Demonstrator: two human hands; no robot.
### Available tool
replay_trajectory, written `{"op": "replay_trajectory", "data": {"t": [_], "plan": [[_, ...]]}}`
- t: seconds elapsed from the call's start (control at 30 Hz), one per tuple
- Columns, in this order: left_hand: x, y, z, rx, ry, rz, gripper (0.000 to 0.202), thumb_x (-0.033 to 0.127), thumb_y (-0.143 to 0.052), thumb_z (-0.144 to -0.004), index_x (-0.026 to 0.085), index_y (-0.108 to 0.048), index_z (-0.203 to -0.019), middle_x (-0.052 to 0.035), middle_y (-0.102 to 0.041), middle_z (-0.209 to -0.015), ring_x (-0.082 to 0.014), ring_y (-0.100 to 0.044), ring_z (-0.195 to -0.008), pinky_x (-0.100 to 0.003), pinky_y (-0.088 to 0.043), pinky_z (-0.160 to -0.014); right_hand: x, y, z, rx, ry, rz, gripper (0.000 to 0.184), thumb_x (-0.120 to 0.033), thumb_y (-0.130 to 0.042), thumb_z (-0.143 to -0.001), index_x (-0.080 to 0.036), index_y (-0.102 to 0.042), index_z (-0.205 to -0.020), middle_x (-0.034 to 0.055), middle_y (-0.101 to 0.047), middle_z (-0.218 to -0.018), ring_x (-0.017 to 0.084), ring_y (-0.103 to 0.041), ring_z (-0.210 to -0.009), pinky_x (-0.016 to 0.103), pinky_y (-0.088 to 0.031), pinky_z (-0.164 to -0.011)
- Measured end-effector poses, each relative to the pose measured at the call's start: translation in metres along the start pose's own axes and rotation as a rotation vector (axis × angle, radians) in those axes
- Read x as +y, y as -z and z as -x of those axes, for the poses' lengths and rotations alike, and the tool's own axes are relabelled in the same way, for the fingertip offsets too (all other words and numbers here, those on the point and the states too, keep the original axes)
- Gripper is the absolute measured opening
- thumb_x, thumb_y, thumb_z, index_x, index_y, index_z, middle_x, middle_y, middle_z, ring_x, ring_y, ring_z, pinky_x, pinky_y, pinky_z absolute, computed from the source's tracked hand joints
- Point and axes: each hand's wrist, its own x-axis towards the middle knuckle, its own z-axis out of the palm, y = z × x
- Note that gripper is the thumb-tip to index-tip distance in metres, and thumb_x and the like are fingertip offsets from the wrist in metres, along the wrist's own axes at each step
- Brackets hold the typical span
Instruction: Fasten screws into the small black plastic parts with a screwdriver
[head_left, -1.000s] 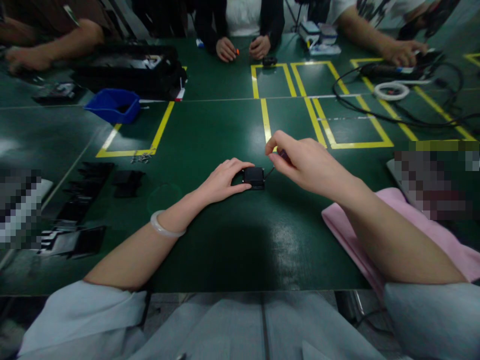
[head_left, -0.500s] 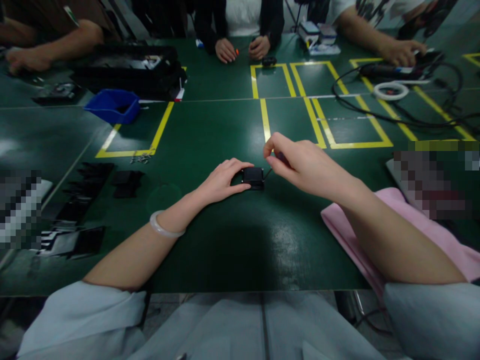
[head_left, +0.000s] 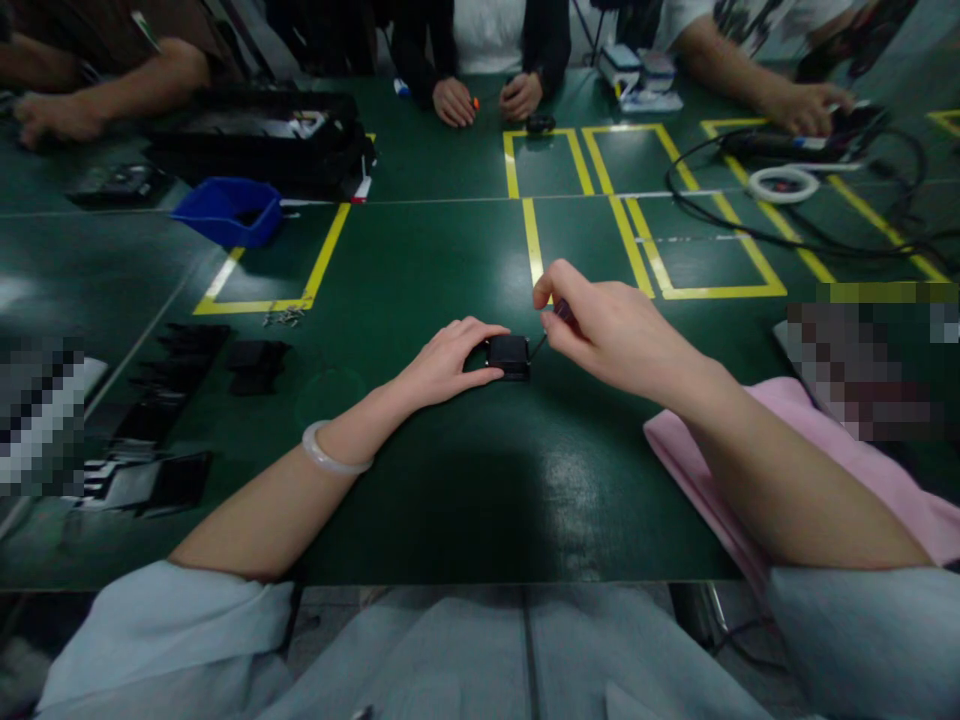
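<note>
A small black box (head_left: 508, 352) lies on the green table in front of me. My left hand (head_left: 454, 357) grips it from the left, with thumb and forefinger along its near and far sides. My right hand (head_left: 592, 322) is closed around the dark handle of a screwdriver (head_left: 564, 312). The thin shaft slants down to the right side of the box. Whether the tip sits in a screw is too small to tell. Left of my left hand lie a stack of black parts (head_left: 255, 366) and a small pile of screws (head_left: 285, 315).
A blue bin (head_left: 229, 210) stands at the far left near a large black case (head_left: 262, 140). A pink cloth (head_left: 772, 410) lies under my right forearm. Black cables (head_left: 720, 212) and a white ring (head_left: 783, 184) are at the far right. Co-workers' hands (head_left: 487, 100) rest across the table.
My right hand has turned slightly and shows more of the screwdriver's handle. The box and my left hand stay in place; the whole view has shifted a little.
</note>
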Motion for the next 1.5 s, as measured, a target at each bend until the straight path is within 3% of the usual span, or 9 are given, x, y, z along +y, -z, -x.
{"op": "replay_trajectory", "data": {"t": [0.17, 0.33, 0.53, 0.73, 0.9, 1.1, 1.3, 1.5], "plan": [[-0.0012, -0.0011, 0.0004, 0.005, -0.002, 0.008, 0.054, 0.053, -0.06, -0.094, 0.023, -0.053, -0.138, -0.0097, -0.061, -0.122, -0.0278, -0.056, -0.113, -0.042, -0.045, -0.098, 0.0006, 0.0002, -0.0006, -0.017, -0.014, 0.049, 0.022, -0.036, -0.044, -0.101, -0.02, -0.059, -0.102, 0.0017, -0.063, -0.072, 0.018, -0.055, -0.064, 0.029, -0.028, -0.062], [-0.0022, -0.0015, 0.0004, 0.005, -0.004, 0.01, 0.053, 0.053, -0.06, -0.094, 0.023, -0.053, -0.137, -0.0094, -0.06, -0.123, -0.0276, -0.056, -0.113, -0.041, -0.045, -0.097, -0.0003, 0.0007, -0.0002, -0.01, 0.002, 0.003, 0.022, -0.027, -0.042, -0.099, -0.019, -0.056, -0.115, 0.0023, -0.066, -0.079, 0.018, -0.057, -0.067, 0.028, -0.031, -0.064], [-0.0025, -0.0013, 0.0005, 0.007, -0.005, -0.002, 0.054, 0.054, -0.059, -0.095, 0.023, -0.053, -0.138, -0.0094, -0.06, -0.122, -0.0276, -0.056, -0.111, -0.041, -0.045, -0.097, 0.0002, 0.0019, -0.0009, -0.034, -0.007, 0.018, 0.024, -0.036, -0.042, -0.101, -0.02, -0.06, -0.103, 0.0018, -0.063, -0.073, 0.018, -0.055, -0.065, 0.029, -0.031, -0.064], [-0.0008, 0.0001, 0.0004, -0.009, 0.009, 0.01, 0.053, 0.054, -0.058, -0.094, 0.023, -0.053, -0.138, -0.0096, -0.06, -0.123, -0.0281, -0.056, -0.113, -0.042, -0.045, -0.098, 0.0013, 0.0015, -0.0002, -0.004, 0.015, -0.041, 0.024, -0.028, -0.041, -0.1, -0.019, -0.055, -0.117, 0.0026, -0.066, -0.08, 0.018, -0.056, -0.067, 0.028, -0.033, -0.064], [-0.0011, -0.0003, 0.0006, -0.001, 0.007, 0.005, 0.055, 0.055, -0.058, -0.094, 0.023, -0.053, -0.138, -0.01, -0.061, -0.123, -0.0279, -0.056, -0.112, -0.041, -0.045, -0.097, 0.0011, 0.0019, -0.0008, -0.02, -0.005, 0.004, 0.021, -0.036, -0.044, -0.101, -0.021, -0.059, -0.102, 0.0016, -0.063, -0.072, 0.018, -0.056, -0.064, 0.029, -0.031, -0.064], [-0.0012, -0.0003, 0.0004, -0.006, -0.001, 0.006, 0.053, 0.054, -0.059, -0.095, 0.023, -0.053, -0.138, -0.0098, -0.06, -0.123, -0.028, -0.056, -0.113, -0.041, -0.045, -0.098, 0.0012, 0.0016, -0.0004, -0.019, 0.0, -0.042, 0.024, -0.028, -0.041, -0.1, -0.019, -0.056, -0.116, 0.0024, -0.065, -0.078, 0.018, -0.057, -0.067, 0.029, -0.033, -0.065], [-0.0016, -0.0004, 0.0007, -0.005, 0.001, 0.004, 0.054, 0.055, -0.058, -0.095, 0.023, -0.053, -0.138, -0.0097, -0.06, -0.123, -0.0278, -0.056, -0.112, -0.041, -0.045, -0.097, 0.0012, 0.0014, -0.0005, -0.016, 0.005, -0.005, 0.02, -0.034, -0.045, -0.1, -0.021, -0.059, -0.102, 0.0012, -0.063, -0.072, 0.017, -0.056, -0.065, 0.028, -0.031, -0.064], [-0.0003, 0.0006, 0.0001, -0.007, 0.009, 0.003, 0.053, 0.053, -0.059, -0.095, 0.022, -0.053, -0.137, -0.0103, -0.06, -0.124, -0.0279, -0.056, -0.114, -0.042, -0.044, -0.099, 0.0, 0.0027, -0.0006, -0.015, 0.0, -0.048, 0.021, -0.027, -0.042, -0.099, -0.019, -0.056, -0.113, 0.0026, -0.067, -0.078, 0.018, -0.059, -0.067, 0.028, -0.033, -0.064]]}}
